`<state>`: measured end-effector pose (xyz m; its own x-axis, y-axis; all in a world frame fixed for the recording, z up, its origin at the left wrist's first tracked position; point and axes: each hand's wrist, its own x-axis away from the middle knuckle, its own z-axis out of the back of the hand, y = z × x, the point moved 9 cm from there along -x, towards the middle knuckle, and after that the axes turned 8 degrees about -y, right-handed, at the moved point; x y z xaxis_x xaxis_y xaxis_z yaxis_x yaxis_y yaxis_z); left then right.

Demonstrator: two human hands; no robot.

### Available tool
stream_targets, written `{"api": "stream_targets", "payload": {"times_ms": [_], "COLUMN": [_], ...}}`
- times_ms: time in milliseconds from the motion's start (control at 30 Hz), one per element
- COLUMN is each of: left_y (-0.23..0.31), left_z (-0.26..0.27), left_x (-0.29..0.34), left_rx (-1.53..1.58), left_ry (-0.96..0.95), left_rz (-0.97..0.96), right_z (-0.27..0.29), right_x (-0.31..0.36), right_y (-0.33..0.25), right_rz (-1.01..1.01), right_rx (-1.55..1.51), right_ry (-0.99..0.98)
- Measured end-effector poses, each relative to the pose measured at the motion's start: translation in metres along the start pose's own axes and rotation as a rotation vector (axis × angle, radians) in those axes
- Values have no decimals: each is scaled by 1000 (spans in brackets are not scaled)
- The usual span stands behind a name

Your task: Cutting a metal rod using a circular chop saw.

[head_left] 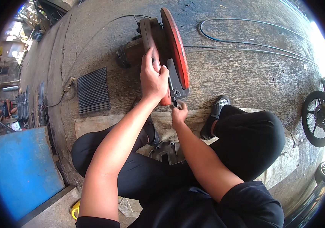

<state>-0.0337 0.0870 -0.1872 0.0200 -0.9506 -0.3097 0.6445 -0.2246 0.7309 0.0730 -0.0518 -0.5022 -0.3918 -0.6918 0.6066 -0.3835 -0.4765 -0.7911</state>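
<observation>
A cut-off saw with a red handle, a dark motor and a red-edged wheel guard stands in front of me. My left hand wraps its handle, thumb toward the guard. Lower down, at the handle's near end, the fingers of my right hand close on a small dark piece just below the grey bracket. How that piece is attached I cannot tell. Left of the saw, a row of dark metal rods lies on the floor.
Between my legs sits a grey metal casting. Cables loop over the floor at right. A blue panel stands at left, with a yellow object near it. A motorcycle wheel is at far right. Worn sheeting lies under me.
</observation>
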Motion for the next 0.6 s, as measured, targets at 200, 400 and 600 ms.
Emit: {"api": "stream_targets", "payload": {"times_ms": [200,400,600], "left_y": [2,0,3], "left_z": [-2,-3,-5], "left_x": [-2,-1,-1], "left_rx": [27,37,42], "left_ry": [-14,-6,-21], "left_rz": [17,-4,31], "right_z": [-16,-1,-7], "right_x": [7,4,7], "right_y": [47,-28,-37], "right_rz": [-664,194,183], "right_rx": [-683,304,481], "right_ry": [-5,31,-70]}}
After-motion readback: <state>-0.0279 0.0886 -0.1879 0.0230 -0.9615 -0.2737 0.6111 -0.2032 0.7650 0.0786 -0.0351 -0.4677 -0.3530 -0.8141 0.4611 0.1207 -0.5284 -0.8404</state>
